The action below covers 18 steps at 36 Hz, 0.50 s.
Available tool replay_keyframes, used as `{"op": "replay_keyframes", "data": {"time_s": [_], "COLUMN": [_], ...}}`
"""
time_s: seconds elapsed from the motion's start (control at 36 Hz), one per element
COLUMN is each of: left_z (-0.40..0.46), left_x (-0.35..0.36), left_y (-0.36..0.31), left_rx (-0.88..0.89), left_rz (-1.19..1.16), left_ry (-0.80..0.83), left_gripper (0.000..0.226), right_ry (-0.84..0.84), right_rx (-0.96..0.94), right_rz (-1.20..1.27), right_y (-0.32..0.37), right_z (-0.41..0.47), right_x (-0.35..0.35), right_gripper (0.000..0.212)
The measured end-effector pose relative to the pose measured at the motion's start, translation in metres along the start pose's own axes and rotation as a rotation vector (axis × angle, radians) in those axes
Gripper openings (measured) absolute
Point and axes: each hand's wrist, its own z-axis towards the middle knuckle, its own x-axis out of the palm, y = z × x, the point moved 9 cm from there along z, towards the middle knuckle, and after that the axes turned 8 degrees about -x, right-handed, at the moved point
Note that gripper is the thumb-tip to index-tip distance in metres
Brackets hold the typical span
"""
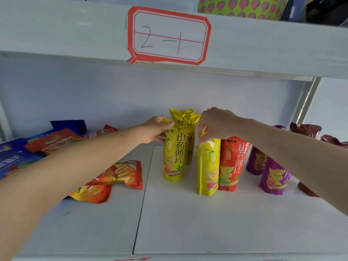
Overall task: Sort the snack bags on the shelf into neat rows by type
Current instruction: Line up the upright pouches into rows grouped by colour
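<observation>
The white shelf [188, 213] carries every bag; the board above it bears a red-bordered label [168, 35] handwritten "2-1". Above that label's right end a green container with pink strawberries [243, 7] is cut off by the picture's top edge.

Taking the red bag [232, 164] as landmark: it stands upright, printed "山药薄片" and "CRISPY", its top hidden under the right hand [216, 124]. Touching its left side stands a yellow bag [208, 166], whose top corner that hand pinches between curled fingers. Further left stands another yellow bag [174, 157], reading "亚军" and "山药薄片"; the left hand [157, 131] grips its upper edge, thumb over the crimped top. Behind it rise more yellow bags [185, 117], mostly hidden. Right of the red bag stand two purple bags [273, 175], partly covered by the right forearm, and dark maroon bags [305, 129] beyond, their print unreadable. Far left of the landmark lie orange bags [113, 178] flat, with a heap of blue and red bags [56, 140] behind the left forearm, writing blurred.
</observation>
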Motion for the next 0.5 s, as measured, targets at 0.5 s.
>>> {"op": "replay_keyframes", "data": {"time_s": [0.5], "left_z": [0.012], "left_x": [0.031], "left_y": [-0.008], "left_rx": [0.056], "left_rz": [-0.097], "left_ry": [-0.014], "left_gripper": [0.039], "right_ry": [-0.083], "right_rx": [0.016], "right_rz": [0.003], "right_y": [0.006], "right_z": [0.013], "right_x": [0.001], "right_gripper": [0.058]}}
